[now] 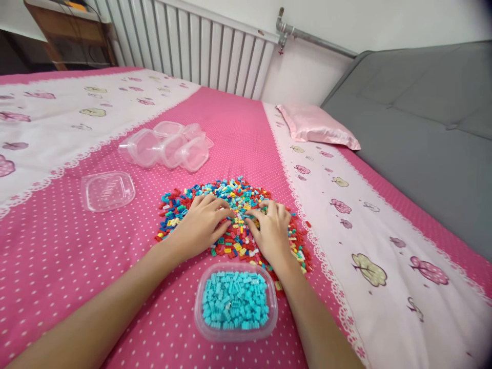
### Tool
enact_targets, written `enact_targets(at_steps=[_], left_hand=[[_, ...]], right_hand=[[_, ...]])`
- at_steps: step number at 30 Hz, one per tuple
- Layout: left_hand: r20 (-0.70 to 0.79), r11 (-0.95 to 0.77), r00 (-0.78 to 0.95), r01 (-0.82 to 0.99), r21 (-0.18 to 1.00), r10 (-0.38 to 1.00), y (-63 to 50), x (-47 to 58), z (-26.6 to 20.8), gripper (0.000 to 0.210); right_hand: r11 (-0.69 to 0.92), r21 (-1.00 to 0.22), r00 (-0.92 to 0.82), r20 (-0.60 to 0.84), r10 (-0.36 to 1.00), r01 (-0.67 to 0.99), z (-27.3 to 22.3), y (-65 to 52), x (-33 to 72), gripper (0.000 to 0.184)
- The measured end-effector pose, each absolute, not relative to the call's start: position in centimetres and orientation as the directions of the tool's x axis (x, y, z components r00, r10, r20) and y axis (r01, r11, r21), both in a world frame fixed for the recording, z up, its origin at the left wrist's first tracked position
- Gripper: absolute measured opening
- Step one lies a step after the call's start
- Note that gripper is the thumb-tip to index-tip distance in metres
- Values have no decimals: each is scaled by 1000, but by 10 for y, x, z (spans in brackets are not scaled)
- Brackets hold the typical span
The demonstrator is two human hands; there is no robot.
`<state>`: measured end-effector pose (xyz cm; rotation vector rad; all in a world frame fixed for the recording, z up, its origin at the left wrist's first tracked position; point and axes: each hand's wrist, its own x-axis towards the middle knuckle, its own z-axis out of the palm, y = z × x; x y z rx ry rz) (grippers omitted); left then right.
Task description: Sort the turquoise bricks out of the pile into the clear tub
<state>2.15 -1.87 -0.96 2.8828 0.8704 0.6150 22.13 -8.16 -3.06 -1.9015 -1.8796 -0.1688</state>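
A wide heap of small building bricks in red, yellow, blue, green and turquoise lies on the bedspread. On the heap's left part rests my left hand, palm down, its fingers stretched toward the middle. My right hand touches the right part, fingers bent and thumb apart from them. The two hands face each other with a small gap of bricks between them. I see no brick held in either hand, though some fingertips are among the pieces. Just in front stands a clear plastic tub full of turquoise bricks.
A clear lid lies at the left. Beyond it are several empty clear containers in a cluster. The pink patterned bedspread runs back to a white radiator. A pink pillow sits by the grey headboard.
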Motion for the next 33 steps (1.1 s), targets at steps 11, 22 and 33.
enact_targets(at_steps=[11, 22, 33], left_hand=[[361, -833, 752, 512, 207, 552, -21, 23, -9, 21], [348, -830, 754, 490, 268, 557, -23, 21, -6, 23], [353, -820, 744, 476, 317, 568, -22, 20, -7, 21]], right_hand=[[37, -360, 130, 428, 895, 932, -29, -80, 218, 10], [221, -751, 168, 403, 900, 622, 2, -101, 235, 13], [526, -670, -643, 93, 760, 524, 37, -137, 212, 2]])
